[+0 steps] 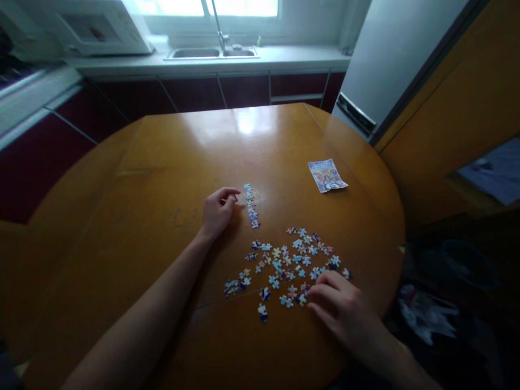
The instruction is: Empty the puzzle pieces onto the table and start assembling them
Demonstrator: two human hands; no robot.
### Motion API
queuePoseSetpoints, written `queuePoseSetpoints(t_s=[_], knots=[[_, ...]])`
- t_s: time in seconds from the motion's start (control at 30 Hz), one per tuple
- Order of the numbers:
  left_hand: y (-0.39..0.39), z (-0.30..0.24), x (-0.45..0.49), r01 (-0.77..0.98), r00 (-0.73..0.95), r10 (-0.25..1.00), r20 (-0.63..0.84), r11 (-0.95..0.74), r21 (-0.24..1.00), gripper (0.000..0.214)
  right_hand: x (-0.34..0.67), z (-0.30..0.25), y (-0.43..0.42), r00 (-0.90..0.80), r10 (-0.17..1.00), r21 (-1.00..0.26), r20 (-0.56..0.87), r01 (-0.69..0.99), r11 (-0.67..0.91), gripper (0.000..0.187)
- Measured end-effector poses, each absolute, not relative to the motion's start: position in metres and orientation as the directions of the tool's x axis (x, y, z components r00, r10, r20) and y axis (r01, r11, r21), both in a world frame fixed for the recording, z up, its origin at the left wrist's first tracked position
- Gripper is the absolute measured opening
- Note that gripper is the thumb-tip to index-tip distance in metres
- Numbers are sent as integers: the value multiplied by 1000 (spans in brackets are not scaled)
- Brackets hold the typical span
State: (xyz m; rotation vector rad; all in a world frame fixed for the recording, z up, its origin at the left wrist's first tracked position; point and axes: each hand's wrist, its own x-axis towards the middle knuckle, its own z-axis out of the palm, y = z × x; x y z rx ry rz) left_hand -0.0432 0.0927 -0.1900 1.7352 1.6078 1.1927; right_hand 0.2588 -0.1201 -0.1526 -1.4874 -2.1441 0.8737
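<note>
A narrow strip of joined jigsaw pieces [251,207] lies lengthwise away from me on the wooden table. Just left of it rests my left hand [219,210], loosely curled, thumb and index finger slightly apart and nothing visible in them. Loose jigsaw pieces [286,260] are scattered nearer to me, most spread singly and some bunched together. At their lower right edge is my right hand [339,303], its thumb and fingers apart beside a few pieces. Whether its fingertips touch a piece I cannot tell. A creased picture sheet [327,175] lies farther back on the right.
The rounded wooden table [134,216] fills most of the view. Beyond it stand a counter with a double sink [195,53], a white microwave [101,30] and a fridge [400,54]. Low on the right, a plastic bag [428,314] and a basin [467,262] sit in shadow.
</note>
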Motion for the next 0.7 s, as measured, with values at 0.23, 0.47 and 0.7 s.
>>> queuePoseSetpoints(t_s=[0.23,0.47,0.7], knots=[[92,-188,-42,544,-73,958,278,-196,816,25,238,-166,-132,-362,931,-545,45,772,326,12],[91,-187,-41,532,-72,961,266,-189,826,25,235,-178,-144,-230,969,-577,92,781,240,11],[93,-189,-43,532,-65,958,279,-203,822,24,233,-177,-144,-172,980,-564,96,802,196,13]])
